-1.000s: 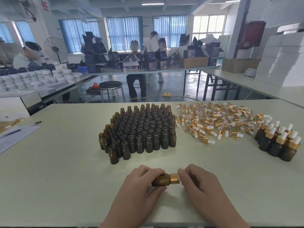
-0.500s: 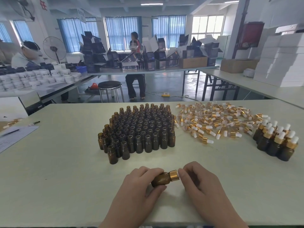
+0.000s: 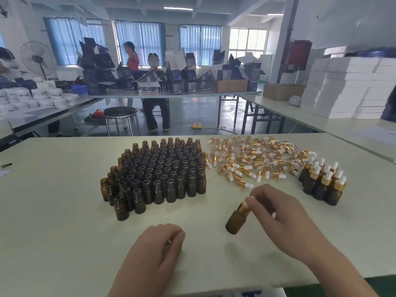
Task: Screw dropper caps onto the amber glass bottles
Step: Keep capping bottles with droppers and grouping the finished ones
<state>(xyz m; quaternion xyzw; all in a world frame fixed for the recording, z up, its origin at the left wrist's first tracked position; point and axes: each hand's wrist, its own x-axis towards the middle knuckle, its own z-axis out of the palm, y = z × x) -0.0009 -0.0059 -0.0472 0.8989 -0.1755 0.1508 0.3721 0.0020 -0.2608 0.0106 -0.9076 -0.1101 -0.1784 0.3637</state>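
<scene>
The capped bottle (image 3: 235,219) tilts just right of lower centre, pinched by its gold cap in the right hand (image 3: 270,209); this 1 looks finished. The left hand (image 3: 158,245) rests loosely curled and empty on the tabletop (image 3: 64,211). Next it likely joins the capped cluster (image 3: 323,185) at right.

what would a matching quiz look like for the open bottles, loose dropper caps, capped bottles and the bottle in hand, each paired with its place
1. open bottles
2. loose dropper caps
3. capped bottles
4. tilted bottle

A. pinched at its cap by the right hand
B. cluster at far right
C. packed block, centre left
D. scattered pile, right of the block

Pairs: 1-C, 2-D, 3-B, 4-A
</scene>
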